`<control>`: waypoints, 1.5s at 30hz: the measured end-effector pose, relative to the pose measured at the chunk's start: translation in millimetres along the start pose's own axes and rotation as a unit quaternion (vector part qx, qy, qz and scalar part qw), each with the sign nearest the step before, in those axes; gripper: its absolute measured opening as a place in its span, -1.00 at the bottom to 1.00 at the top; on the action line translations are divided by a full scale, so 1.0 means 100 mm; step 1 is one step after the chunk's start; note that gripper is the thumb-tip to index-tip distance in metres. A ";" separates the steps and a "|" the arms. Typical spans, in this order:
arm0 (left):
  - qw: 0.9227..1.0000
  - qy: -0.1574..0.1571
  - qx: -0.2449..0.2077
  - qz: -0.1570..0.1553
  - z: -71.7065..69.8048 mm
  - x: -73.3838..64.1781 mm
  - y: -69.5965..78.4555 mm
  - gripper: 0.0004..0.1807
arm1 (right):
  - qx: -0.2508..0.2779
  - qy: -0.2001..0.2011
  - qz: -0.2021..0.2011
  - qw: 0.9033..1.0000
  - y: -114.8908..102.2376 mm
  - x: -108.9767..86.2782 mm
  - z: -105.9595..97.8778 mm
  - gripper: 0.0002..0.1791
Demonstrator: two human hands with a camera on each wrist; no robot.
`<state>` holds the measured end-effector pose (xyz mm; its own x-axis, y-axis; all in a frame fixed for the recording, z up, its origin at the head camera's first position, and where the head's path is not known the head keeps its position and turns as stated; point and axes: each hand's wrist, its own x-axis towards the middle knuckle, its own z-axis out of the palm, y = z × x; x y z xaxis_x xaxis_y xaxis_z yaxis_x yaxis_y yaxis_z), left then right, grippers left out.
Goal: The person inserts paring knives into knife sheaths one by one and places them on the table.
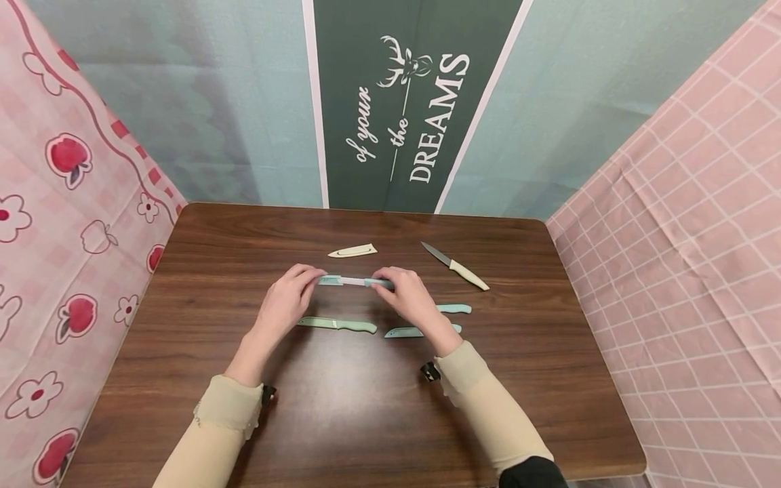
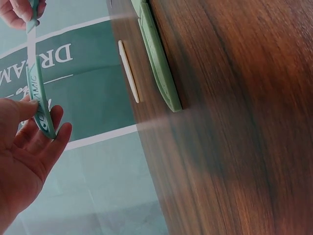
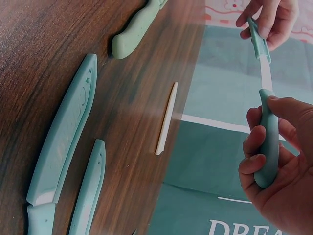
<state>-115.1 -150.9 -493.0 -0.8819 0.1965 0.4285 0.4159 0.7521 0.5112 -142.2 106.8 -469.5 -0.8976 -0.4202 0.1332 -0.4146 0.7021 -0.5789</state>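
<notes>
Above the table, my left hand (image 1: 285,298) pinches a teal knife sheath (image 2: 38,93) between thumb and fingers. My right hand (image 1: 410,295) grips the teal handle of a small knife (image 3: 269,142), fingers curled round it. The knife's white blade (image 3: 265,73) spans the gap between the hands, its front part inside the sheath and the rest bare. Below the hands lies a green knife in its sheath (image 1: 335,324). Two sheathed teal knives, one (image 1: 421,331) nearer the front and another (image 1: 454,309) behind it, lie under the right forearm, which partly hides them.
Toward the back of the brown table (image 1: 342,407) lies a cream sheath (image 1: 352,251). To its right is a bare knife with a cream handle (image 1: 468,276) and a dark blade. Fabric hangings surround the table at the back and both sides.
</notes>
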 end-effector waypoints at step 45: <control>0.999 -0.035 -0.001 0.007 0.01 -0.01 0.03 -0.68 | 0.000 -0.009 0.005 1.000 0.07 0.01 -0.01 -0.82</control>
<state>-113.0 -148.2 -493.0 -0.8892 0.2509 0.3826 0.4291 0.7476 0.5069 -146.3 111.6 -472.4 -0.8991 -0.4229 0.1132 -0.4054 0.7067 -0.5799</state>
